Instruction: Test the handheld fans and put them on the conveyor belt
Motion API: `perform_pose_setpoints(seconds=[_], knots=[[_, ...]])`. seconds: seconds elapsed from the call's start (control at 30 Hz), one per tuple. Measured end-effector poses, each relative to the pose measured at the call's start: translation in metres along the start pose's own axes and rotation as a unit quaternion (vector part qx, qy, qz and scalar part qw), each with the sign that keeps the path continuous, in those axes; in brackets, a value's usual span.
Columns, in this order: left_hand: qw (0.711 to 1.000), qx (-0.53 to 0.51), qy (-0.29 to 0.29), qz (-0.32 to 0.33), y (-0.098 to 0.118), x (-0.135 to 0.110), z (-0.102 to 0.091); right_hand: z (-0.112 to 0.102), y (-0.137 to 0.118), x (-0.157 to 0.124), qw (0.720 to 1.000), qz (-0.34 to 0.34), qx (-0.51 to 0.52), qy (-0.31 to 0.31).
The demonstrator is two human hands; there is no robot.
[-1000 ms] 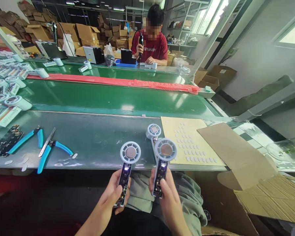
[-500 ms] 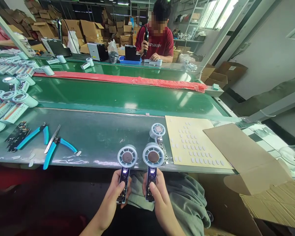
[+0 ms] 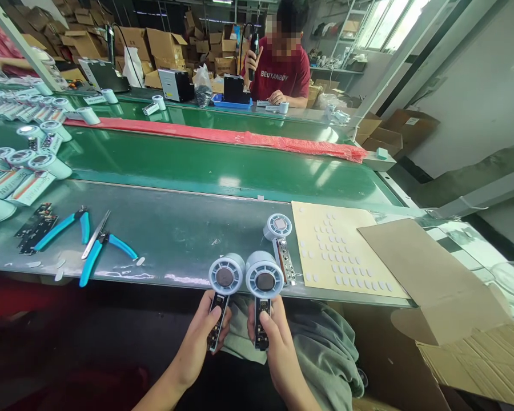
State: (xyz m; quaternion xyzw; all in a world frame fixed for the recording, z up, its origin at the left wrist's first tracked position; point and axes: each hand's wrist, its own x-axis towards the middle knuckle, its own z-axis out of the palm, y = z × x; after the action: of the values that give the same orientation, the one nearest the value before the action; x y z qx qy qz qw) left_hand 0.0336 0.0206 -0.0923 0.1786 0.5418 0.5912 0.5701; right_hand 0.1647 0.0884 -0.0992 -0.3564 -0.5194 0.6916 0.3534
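My left hand (image 3: 204,325) is wrapped round the handle of a small handheld fan (image 3: 225,275), thumb on its bare black circuit board. A second handheld fan (image 3: 264,277) is gripped the same way in my right hand (image 3: 270,326). Both have pale blue ring heads with dark round centres, held upright side by side just past the bench edge; the heads are very close together. Behind the right one, a third fan (image 3: 278,226) with an exposed board lies on the bench (image 3: 188,228). To its right is a cream sheet (image 3: 325,228) dotted with small pale oval pieces.
Blue-handled cutters (image 3: 93,260), tweezers (image 3: 96,234) and dark circuit boards (image 3: 38,228) lie on the left. Many fans (image 3: 21,177) are lined up farther left. A cardboard box (image 3: 437,279) stands at right. Across the green conveyor (image 3: 197,160), a person (image 3: 282,74) holds a tool.
The two fan heads have come closer together, and the lit digits on their boards have dimmed or gone out. The whole view has shifted slightly.
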Motion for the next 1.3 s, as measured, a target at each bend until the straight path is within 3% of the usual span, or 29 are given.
perform_pose_setpoints(seconds=[0.17, 0.3, 0.53, 0.8, 1.03, 1.17, 1.3], knots=[[1.000, -0.019, -0.019, 0.009, -0.002, 0.000, -0.005, 0.001, 0.000, 0.000, 1.000, 0.017, 0.015, 0.017], [1.000, -0.026, 0.005, -0.002, 0.002, -0.001, -0.005, 0.006, -0.004, 0.001, 0.997, 0.034, 0.064, 0.015], [1.000, -0.018, 0.021, -0.010, 0.002, -0.001, -0.005, 0.012, -0.009, 0.000, 0.987, 0.103, 0.105, 0.065], [1.000, -0.024, 0.007, 0.009, 0.004, -0.004, -0.004, 0.015, -0.012, 0.000, 0.989, 0.081, 0.118, 0.039], [0.999, -0.032, 0.010, 0.001, 0.023, 0.000, 0.002, 0.018, -0.018, 0.016, 0.998, 0.034, 0.044, 0.026], [0.999, 0.037, -0.007, -0.006, 0.041, 0.006, 0.002, 0.017, -0.021, 0.034, 1.000, -0.002, -0.027, 0.001], [0.981, 0.189, -0.025, -0.042, 0.064, 0.016, -0.002, 0.018, -0.027, 0.046, 0.995, -0.042, -0.092, -0.023]])
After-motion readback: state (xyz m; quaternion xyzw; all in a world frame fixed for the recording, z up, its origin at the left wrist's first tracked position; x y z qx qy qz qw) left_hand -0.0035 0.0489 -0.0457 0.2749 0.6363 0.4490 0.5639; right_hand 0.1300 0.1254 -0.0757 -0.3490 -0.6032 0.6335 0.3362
